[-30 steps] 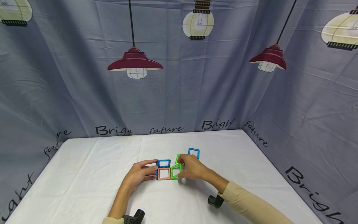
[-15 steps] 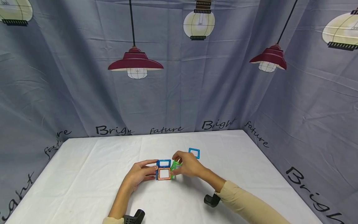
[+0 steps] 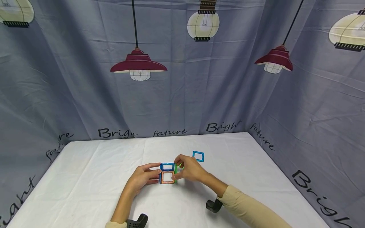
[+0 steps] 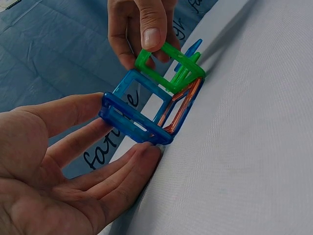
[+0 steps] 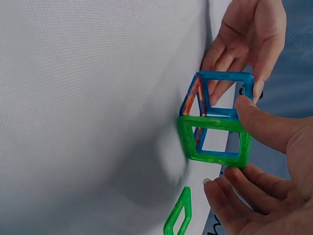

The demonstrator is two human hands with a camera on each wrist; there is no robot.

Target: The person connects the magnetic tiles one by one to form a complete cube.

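Magnetic tiles form a partly built box on the white table. An orange tile [image 3: 167,182] is its base, and a blue tile [image 3: 167,164] rises along its far edge. My left hand [image 3: 142,177] holds the blue tile [image 4: 137,117] at the left side, thumb at its upper edge and fingers lower down. On the right side a green tile [image 5: 215,122] stands upright against the base. My right hand [image 3: 191,169] pinches it, thumb on the upper edge and fingertips at another edge. My fingers partly cover it in the head view.
A loose green tile [image 5: 175,211] lies near my right fingers, mostly hidden in the head view. Beyond my right hand lies a loose blue tile [image 3: 203,157]. A grey-blue curtain [image 3: 171,104] with printed lamps surrounds the table's far and side edges.
My right hand has moved left and swung the green tile from leaning outward to upright against the box. My left hand has stayed in place on the blue tile.
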